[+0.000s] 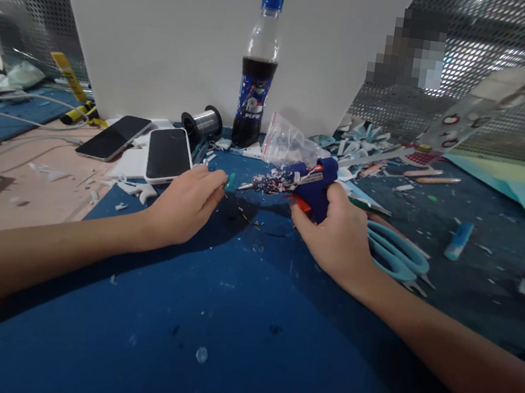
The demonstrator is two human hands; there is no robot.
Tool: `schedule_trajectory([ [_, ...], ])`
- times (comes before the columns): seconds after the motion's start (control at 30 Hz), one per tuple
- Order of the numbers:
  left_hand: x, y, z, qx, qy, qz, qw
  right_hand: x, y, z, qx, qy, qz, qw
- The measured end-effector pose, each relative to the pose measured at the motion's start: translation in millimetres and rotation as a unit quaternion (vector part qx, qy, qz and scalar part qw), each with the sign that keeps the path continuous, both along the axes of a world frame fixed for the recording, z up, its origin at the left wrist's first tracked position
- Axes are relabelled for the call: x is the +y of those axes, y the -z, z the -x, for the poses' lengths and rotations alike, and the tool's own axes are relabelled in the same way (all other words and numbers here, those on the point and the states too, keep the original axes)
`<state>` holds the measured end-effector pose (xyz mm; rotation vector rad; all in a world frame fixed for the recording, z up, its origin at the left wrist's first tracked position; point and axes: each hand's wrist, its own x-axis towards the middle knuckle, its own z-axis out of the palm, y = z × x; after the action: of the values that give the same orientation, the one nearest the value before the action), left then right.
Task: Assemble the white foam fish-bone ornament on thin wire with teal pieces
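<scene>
My right hand (pixel 342 236) is wrapped round the handle of a blue hot glue gun (pixel 314 187), its nozzle pointing left and its barrel crusted with bits. Pinched in the fingertips of my left hand (pixel 189 203) is a small teal piece (pixel 230 182), too small to name. The metal nozzle tip is close beside that piece; whether they touch I cannot tell. Thin dark wire (pixel 245 217) with coloured ends hangs below the left fingertips, over the blue mat (pixel 227 321).
Behind the hands stand a Pepsi bottle (pixel 256 86), a wire spool (pixel 202 123) and a plastic bag (pixel 291 143). Two phones (pixel 170 153) lie at left. Right of my right hand are blue-handled scissors (pixel 395 251) and a scrap pile (pixel 361 139). A white board (pixel 168 29) rises at the back.
</scene>
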<state>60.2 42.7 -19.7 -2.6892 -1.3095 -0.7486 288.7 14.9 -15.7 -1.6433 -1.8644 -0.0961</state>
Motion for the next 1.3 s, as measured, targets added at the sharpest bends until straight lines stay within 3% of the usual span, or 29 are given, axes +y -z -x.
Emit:
schedule_trajectory([
  [0.47, -1.5, 0.1, -0.9, -0.01, -0.014, 0.013, 1.0, -0.8, 2.9, -1.2, -0.026, -0.011, -0.033, 0.999],
  [1.3, -1.3, 0.2, -0.5, -0.012, 0.016, 0.018, 1.0, 1.4, 2.7, -0.9, -0.014, 0.021, -0.004, 1.0],
])
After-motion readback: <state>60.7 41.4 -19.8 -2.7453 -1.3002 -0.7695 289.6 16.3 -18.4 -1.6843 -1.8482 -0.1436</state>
